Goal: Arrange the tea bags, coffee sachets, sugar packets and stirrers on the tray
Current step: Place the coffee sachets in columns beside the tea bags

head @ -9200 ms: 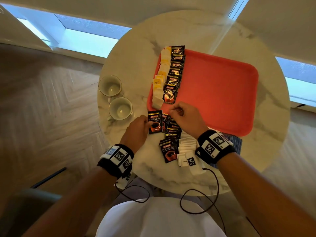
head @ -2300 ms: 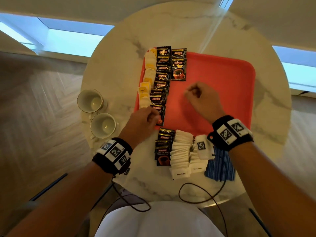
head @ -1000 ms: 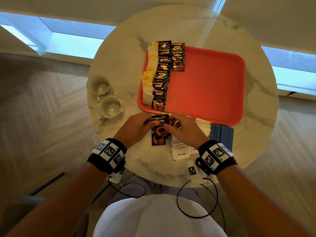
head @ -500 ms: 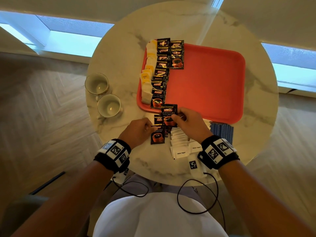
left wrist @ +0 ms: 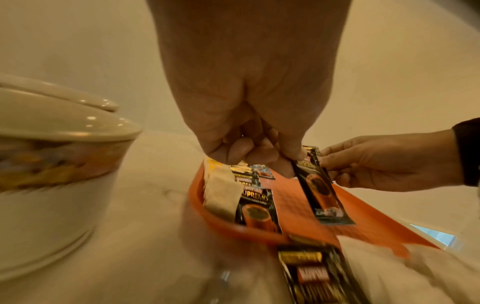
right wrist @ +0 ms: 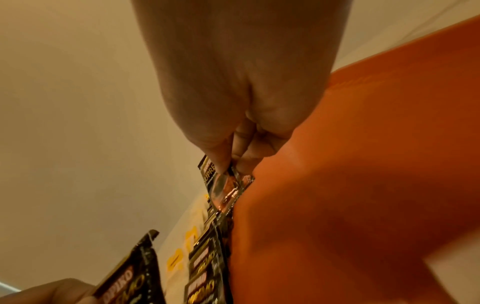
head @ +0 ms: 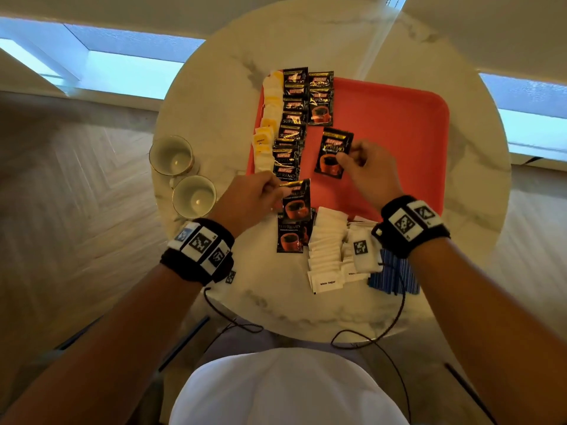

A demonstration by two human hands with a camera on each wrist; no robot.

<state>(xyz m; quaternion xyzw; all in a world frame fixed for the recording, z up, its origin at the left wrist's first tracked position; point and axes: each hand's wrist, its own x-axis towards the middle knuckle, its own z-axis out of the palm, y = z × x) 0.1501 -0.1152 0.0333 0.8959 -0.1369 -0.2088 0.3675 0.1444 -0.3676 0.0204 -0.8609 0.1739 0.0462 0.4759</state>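
the right hand [head: 369,171] pinches a black coffee sachet [head: 333,152] by its right edge, thumb and fingers closed on the foil, and holds it above the red tray [head: 399,124]. just beyond that grip, two more sachets lie flat as a short second row [head: 321,98]. to the left of it runs a full overlapping row of coffee sachets [head: 291,127], and further left again a row of tea bags [head: 268,118] with yellow tags along the tray's edge.

the left hand [head: 250,200] pinches a second sachet [head: 296,199] at its upper left corner; this one hangs over the tray's near rim, just on the near side of the full row's last packet. directly beneath and nearer than that grip, the last loose sachets [head: 290,237] rest on the marble table [head: 214,96]. to their right sit stacked white sugar packets [head: 326,250], then the blue stirrers [head: 394,277], partly hidden under the right wrist.

left of the left hand stand two cups [head: 184,176], close together.
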